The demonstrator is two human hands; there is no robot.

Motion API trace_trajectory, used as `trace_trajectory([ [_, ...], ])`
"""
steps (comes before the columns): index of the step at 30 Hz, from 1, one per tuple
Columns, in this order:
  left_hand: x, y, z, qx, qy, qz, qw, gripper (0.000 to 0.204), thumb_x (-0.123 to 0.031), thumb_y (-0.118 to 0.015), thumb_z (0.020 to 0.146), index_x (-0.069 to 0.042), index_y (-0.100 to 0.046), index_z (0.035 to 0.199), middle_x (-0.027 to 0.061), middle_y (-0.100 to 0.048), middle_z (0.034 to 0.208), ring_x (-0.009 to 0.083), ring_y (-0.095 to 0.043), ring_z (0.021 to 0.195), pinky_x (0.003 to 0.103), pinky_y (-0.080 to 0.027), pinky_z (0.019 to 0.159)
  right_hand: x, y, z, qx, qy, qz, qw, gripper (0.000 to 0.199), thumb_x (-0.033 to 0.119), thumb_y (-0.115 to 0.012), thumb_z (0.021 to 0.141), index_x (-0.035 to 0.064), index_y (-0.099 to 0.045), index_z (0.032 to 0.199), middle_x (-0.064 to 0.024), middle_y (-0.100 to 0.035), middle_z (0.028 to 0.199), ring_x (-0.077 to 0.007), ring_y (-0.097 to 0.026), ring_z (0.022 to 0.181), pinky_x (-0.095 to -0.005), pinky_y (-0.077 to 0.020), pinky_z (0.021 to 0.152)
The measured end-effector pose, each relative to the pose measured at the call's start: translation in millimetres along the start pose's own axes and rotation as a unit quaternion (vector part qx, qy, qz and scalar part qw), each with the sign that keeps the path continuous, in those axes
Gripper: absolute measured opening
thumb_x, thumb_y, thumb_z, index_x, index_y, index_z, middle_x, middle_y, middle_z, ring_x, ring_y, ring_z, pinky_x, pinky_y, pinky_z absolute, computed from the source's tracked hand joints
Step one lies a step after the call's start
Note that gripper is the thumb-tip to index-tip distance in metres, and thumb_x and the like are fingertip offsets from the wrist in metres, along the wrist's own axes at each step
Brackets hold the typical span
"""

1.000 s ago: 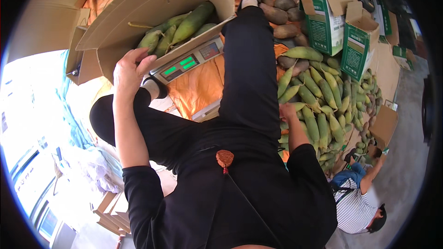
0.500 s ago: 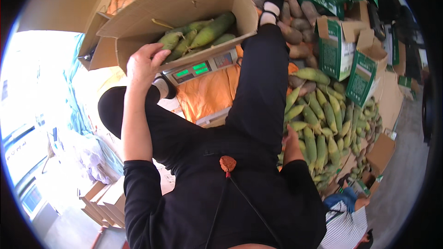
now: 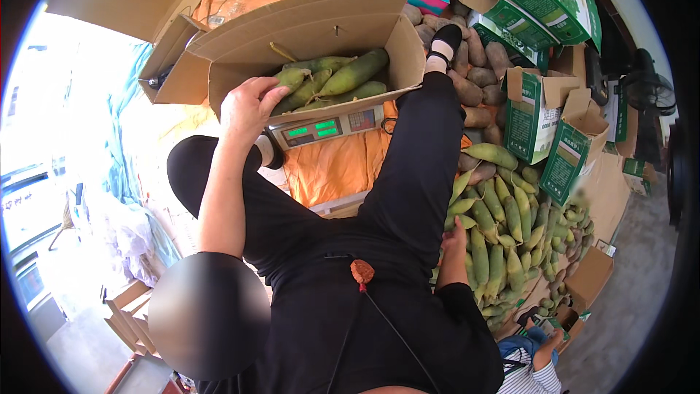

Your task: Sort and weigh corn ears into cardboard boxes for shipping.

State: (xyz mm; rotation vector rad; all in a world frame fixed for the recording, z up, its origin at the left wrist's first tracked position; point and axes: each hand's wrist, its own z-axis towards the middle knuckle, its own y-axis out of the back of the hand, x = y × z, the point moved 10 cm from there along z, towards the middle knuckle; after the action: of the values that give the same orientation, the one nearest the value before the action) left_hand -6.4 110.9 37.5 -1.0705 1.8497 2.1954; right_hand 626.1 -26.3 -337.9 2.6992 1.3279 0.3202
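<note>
An opened cardboard box [image 3: 292, 18] rests on a digital scale [image 3: 351, 123], with several green radishes [image 3: 355, 73] lying inside. My left hand [image 3: 246, 107] is closed over the box's near left edge, its fingertips beside the end of one radish; exactly where they press is partly hidden. Low on my right side, my right hand [image 3: 453, 249] reaches to the edge of a heap of green radishes [image 3: 499, 248]. Its fingertips are next to a radish, but most of its fingers are hidden, so a hold cannot be made out.
Brownish roots [image 3: 479, 76] lie beyond my right foot. Green-and-white cartons [image 3: 523, 113] stand behind the heap, with a black fan [image 3: 645, 91] farther right. Orange sheeting [image 3: 321, 175] covers the floor by the scale. Another person [image 3: 529, 365] is at the lower right.
The whole view has shifted, so the box and scale appear lower and farther right. My left hand stays at the box's edge. My right hand has shifted slightly along the heap's edge.
</note>
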Motion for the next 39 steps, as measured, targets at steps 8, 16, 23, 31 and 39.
trace_trajectory([
  [8, -18.4, -9.8, 7.1, 0.009, -0.033, -0.019, 0.999, 0.025, -0.025, -0.065, 0.085, -0.005, -0.069, 0.098, 0.0123, -0.067, 0.090, 0.0254, -0.066, 0.079, 0.033, -0.051, 0.073, 60.2, -19.9, -16.3, 0.133, 0.155, -0.095, 0.974, 0.042, 0.027, -0.070, 0.081, 0.0096, -0.055, 0.116, -0.0062, -0.065, 0.102, -0.0249, -0.062, 0.095, -0.0454, -0.0511, 0.080],
  [16, -14.9, -6.7, -1.2, 0.014, -0.068, -0.020, 0.997, 0.023, -0.023, -0.065, 0.083, -0.005, -0.069, 0.096, 0.0131, -0.067, 0.091, 0.0277, -0.066, 0.082, 0.033, -0.050, 0.074, 183.0, -192.2, -321.1, 0.204, 0.645, -0.175, 0.716, 0.056, 0.000, -0.073, 0.073, 0.0000, -0.048, 0.124, -0.0062, -0.060, 0.110, -0.0167, -0.057, 0.100, -0.0301, -0.0465, 0.086],
  [23, -13.0, -11.9, 2.0, 0.003, -0.079, -0.041, 0.996, 0.023, -0.023, -0.066, 0.083, -0.004, -0.069, 0.096, 0.0134, -0.068, 0.091, 0.0263, -0.066, 0.082, 0.034, -0.051, 0.075, 133.3, -304.9, -539.4, 0.236, 0.848, -0.214, 0.424, 0.061, 0.012, -0.078, 0.062, 0.0068, -0.054, 0.118, -0.0116, -0.058, 0.109, -0.0299, -0.056, 0.102, -0.0367, -0.0456, 0.089],
  [31, -8.5, -2.1, -1.3, 0.006, -0.030, 0.014, 0.999, 0.024, -0.023, -0.066, 0.083, -0.004, -0.070, 0.097, 0.0152, -0.068, 0.090, 0.0272, -0.067, 0.082, 0.034, -0.051, 0.075, 20.1, -410.5, -537.7, 0.184, 0.869, -0.400, 0.226, 0.059, 0.015, -0.079, 0.062, 0.0151, -0.056, 0.116, -0.0072, -0.056, 0.109, -0.0294, -0.052, 0.105, -0.0407, -0.0449, 0.083],
  [39, 12.9, -10.7, -5.8, 0.029, -0.021, 0.072, 0.997, 0.024, -0.031, -0.064, 0.081, -0.010, -0.069, 0.091, 0.0117, -0.066, 0.089, 0.0318, -0.063, 0.084, 0.042, -0.051, 0.073, 65.9, -437.1, -503.7, 0.222, 0.859, -0.366, 0.280, 0.048, 0.013, -0.075, 0.068, 0.0063, -0.058, 0.112, -0.0151, -0.058, 0.110, -0.0347, -0.052, 0.107, -0.0413, -0.0408, 0.093],
])
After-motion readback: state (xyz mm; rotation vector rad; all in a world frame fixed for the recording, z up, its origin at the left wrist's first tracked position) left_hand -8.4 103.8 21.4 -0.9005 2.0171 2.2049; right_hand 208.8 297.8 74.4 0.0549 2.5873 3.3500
